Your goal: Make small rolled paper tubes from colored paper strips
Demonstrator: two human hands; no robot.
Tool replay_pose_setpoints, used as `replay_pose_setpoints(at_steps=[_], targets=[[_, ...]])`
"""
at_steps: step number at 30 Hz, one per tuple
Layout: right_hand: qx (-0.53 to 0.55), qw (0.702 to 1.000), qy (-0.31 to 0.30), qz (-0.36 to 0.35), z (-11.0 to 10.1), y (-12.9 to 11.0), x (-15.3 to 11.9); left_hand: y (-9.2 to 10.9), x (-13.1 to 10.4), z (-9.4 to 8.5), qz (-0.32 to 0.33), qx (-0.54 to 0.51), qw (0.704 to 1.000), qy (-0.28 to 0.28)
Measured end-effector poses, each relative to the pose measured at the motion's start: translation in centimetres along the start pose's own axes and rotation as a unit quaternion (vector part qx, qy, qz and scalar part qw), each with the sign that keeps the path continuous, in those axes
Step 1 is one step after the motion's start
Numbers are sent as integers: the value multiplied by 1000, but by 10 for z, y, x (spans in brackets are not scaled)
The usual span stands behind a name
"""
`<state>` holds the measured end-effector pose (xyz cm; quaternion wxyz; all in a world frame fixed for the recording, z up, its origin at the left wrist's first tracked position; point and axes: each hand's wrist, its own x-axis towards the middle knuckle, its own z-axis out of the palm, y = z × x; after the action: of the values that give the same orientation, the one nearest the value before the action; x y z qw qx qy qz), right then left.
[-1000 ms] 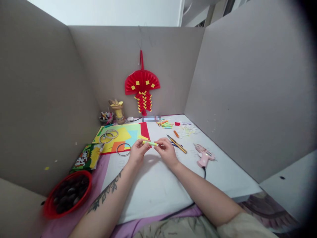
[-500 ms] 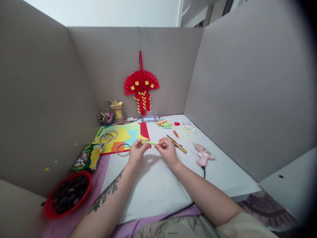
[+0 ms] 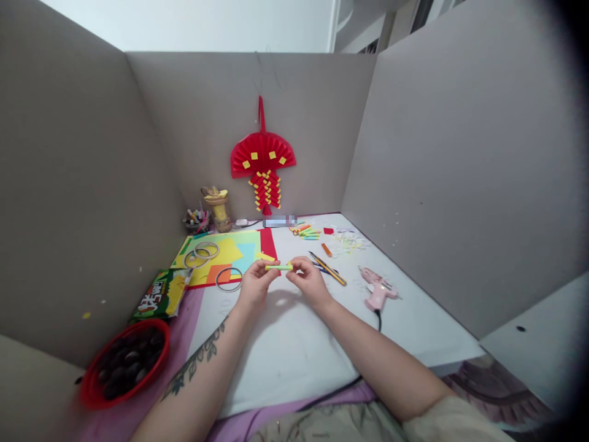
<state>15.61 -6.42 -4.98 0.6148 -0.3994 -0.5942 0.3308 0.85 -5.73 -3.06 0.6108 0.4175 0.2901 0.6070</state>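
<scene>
A small green paper roll with yellow ends (image 3: 278, 267) is stretched level between my two hands, above the white table. My left hand (image 3: 256, 281) pinches its left end between thumb and fingers. At the other end, my right hand (image 3: 307, 276) grips the roll with thumb and fingertips. Beyond my hands lies a pile of similar coloured paper rolls (image 3: 309, 232). Just right of my right hand are a yellow-and-black pencil (image 3: 338, 276) and a dark pointed tool partly beneath it.
Coloured paper sheets (image 3: 230, 245) with tape rings (image 3: 229, 279) lie at left. A pink glue gun (image 3: 380, 288) and paper scraps (image 3: 350, 240) are at right. A red bowl (image 3: 161, 362) of dark round items stands front left. A red paper fan ornament (image 3: 263, 153) hangs behind.
My right hand's fingers have shifted slightly on the roll's right end, and the roll has moved a touch. Both hands otherwise stay in place.
</scene>
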Motion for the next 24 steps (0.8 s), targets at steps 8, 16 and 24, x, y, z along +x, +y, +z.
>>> replay_pose_setpoints(at_steps=[8,16,24], targets=[[-12,999,14,-29,1,-5,-3,-2,1,-1,-1,16,1000,2],[-48,997,27,-61,0,-9,-5,-8,1,-4,-15,19,1000,-3],[-58,995,30,-69,0,-9,-5,-10,2,-5,-20,20,1000,1]])
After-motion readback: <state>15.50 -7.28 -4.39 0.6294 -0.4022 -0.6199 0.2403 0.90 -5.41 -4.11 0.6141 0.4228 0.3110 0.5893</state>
